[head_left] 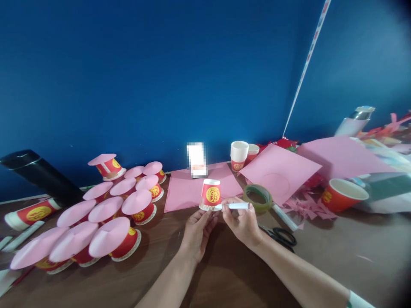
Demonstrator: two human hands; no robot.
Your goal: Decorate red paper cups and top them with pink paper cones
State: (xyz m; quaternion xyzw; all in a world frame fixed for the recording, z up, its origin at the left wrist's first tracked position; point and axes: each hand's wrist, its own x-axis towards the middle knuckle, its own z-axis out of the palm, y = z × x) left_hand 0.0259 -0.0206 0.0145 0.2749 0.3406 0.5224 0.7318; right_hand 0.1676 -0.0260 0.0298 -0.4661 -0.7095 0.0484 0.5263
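Note:
An upside-down red paper cup (211, 194) with a yellow emblem and a white band at its top is held near the middle of the view. My left hand (199, 231) has its fingers closed on the cup's rim from below. In my right hand (241, 220) is a white pen-like stick (236, 206), pinched between the fingers and pointing left, its tip at the cup's lower rim. Behind the cup lie pink paper sheets (183, 190) on the brown table (221, 278).
Several red cups topped with pink paper discs (109, 237) stand at the left, near a black bottle (41, 175). To the right are a tape roll (265, 205), black scissors (284, 237), stacked cups (239, 152), an orange-red cup (342, 201) and pink paper scraps (308, 207).

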